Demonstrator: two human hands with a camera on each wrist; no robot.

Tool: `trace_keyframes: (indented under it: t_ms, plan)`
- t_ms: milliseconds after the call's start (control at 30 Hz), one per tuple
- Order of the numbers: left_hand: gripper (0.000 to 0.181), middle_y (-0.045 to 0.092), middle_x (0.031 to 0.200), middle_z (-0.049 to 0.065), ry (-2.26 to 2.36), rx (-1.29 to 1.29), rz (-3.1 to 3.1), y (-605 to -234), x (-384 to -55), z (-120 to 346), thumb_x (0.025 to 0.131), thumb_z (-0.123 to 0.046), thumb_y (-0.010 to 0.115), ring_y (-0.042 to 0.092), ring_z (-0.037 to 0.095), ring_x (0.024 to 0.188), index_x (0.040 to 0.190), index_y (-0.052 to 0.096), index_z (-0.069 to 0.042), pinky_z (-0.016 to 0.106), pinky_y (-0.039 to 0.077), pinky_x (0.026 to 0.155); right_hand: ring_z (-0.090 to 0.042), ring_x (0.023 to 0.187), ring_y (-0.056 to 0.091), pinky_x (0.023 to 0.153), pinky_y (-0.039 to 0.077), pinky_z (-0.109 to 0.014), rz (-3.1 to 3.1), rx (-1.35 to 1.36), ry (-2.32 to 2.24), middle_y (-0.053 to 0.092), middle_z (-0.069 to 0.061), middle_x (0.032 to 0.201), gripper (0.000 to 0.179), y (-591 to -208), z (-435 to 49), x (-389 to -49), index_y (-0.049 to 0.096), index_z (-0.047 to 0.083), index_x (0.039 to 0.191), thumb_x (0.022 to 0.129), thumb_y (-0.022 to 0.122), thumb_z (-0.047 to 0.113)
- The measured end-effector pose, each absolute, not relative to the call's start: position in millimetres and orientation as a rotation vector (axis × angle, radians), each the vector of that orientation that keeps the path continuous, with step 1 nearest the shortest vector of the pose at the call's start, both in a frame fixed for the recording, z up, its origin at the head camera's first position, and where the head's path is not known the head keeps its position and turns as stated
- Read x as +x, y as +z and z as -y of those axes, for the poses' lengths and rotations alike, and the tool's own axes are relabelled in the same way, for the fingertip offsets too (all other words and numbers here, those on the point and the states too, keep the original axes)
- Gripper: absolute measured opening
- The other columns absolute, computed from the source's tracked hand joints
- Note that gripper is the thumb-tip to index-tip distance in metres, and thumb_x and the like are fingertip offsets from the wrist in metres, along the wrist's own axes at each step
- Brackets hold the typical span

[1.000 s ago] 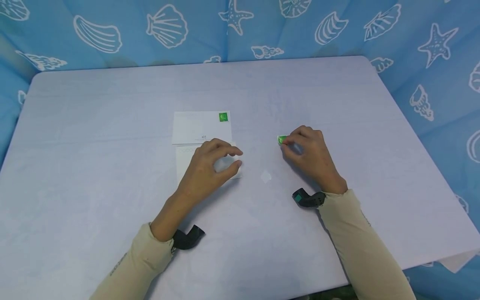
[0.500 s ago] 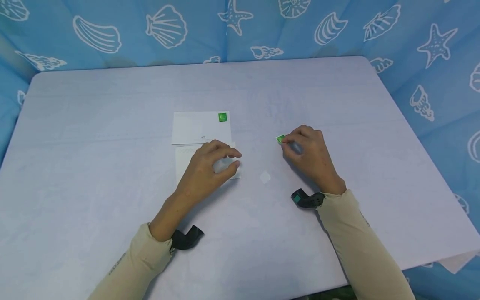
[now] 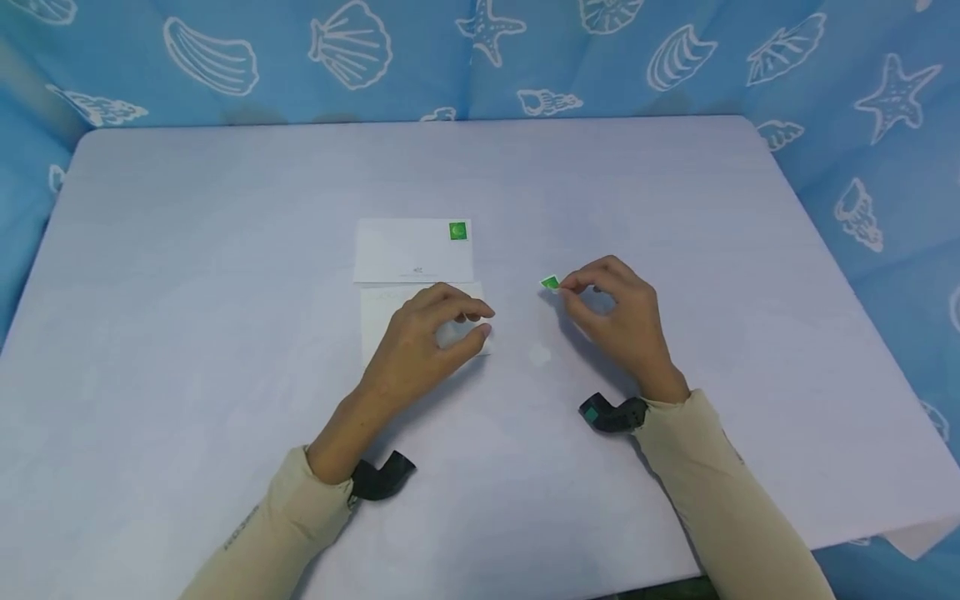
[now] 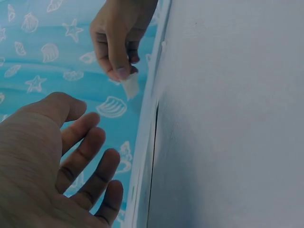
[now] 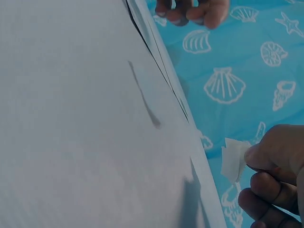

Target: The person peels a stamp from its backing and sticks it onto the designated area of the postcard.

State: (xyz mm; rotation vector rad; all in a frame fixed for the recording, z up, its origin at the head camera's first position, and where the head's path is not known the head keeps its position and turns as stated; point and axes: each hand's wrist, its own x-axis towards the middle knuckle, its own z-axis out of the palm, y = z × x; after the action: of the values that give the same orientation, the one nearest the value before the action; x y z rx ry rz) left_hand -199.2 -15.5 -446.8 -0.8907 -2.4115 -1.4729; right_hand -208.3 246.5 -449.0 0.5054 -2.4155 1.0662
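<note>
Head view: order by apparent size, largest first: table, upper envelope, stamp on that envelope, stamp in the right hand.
1. Table
2. Upper envelope
Unranked: envelope stamp and held stamp; both look much smaller, but the right hand partly hides the held one.

No legible text or numbers.

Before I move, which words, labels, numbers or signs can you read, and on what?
No words or numbers legible.
Far white envelope: small emblem and line of print, too small.
Green stamp on it: pale crescent-like mark, no readable text.
Left sleeve, right sleeve: dark marks, blurred.
Second stamp, in right hand: no readable text.
</note>
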Motion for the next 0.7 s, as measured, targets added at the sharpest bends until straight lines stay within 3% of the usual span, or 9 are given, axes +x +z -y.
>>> trace_keyframes:
  t_ms: [233,500,700]
  plan:
    - [0.013,0.058,0.09,-0.014,-1.5,-0.839,2.402,-452.2,-197.2,18.5,0.086,-0.021,0.062,0.054,0.009,0.082,0.096,0.069,-0.017,0.029,0.044,0.069,-0.02,0.077,0.057,0.072,0.045,-0.039,2.41,0.542,1.155,0.06,-0.011,0.084,0.008,-424.8,-217.1,-191.4,0.069,0.001,0.083,0.077,0.068,-0.004]
    - [0.011,0.057,0.085,-0.015,-1.607,-0.741,2.383,-453.3,-188.6,12.7,0.086,-0.022,0.063,0.055,0.009,0.079,0.095,0.068,-0.018,0.027,0.046,0.068,-0.022,0.075,0.056,0.072,0.044,-0.027,2.372,0.599,1.239,0.06,-0.012,0.082,0.009,-414.5,-198.1,-183.4,0.068,-0.001,0.082,0.075,0.068,-0.007]
    - [0.007,0.057,0.082,-0.011,-1.689,-0.574,2.395,-454.3,-178.7,12.8,0.084,-0.019,0.065,0.055,0.008,0.075,0.091,0.068,-0.02,0.027,0.047,0.065,-0.021,0.078,0.054,0.073,0.042,-0.031,2.328,0.435,1.364,0.06,-0.011,0.082,0.007,-414.3,-175.8,-175.3,0.069,-0.001,0.084,0.077,0.068,-0.003]
